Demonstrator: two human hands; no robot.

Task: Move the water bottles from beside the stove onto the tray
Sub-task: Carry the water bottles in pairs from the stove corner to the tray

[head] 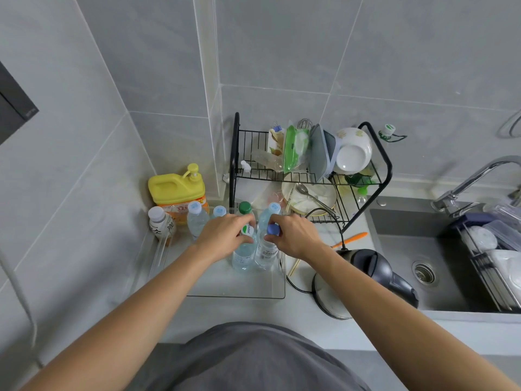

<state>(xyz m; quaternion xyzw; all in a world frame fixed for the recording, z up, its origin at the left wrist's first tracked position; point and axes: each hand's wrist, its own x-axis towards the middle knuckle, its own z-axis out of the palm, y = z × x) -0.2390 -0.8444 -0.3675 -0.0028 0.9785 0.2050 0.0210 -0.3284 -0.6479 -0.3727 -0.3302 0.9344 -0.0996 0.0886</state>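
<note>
Both hands work inside the clear tray [239,296] on the bench: the left hand [225,235] wraps a green-capped water bottle [244,244], the right hand [293,235] a blue-capped one [267,249]; full, smooth, slightly squashy bottles, likely best gripped high near the neck

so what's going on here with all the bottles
A person stands at a kitchen counter setting water bottles into a clear tray. The left hand grips a bottle with a green and white label, and the right hand holds a blue-capped bottle by its neck. Both stand upright in the tray, with more bottles behind them near the yellow detergent jug.
</note>
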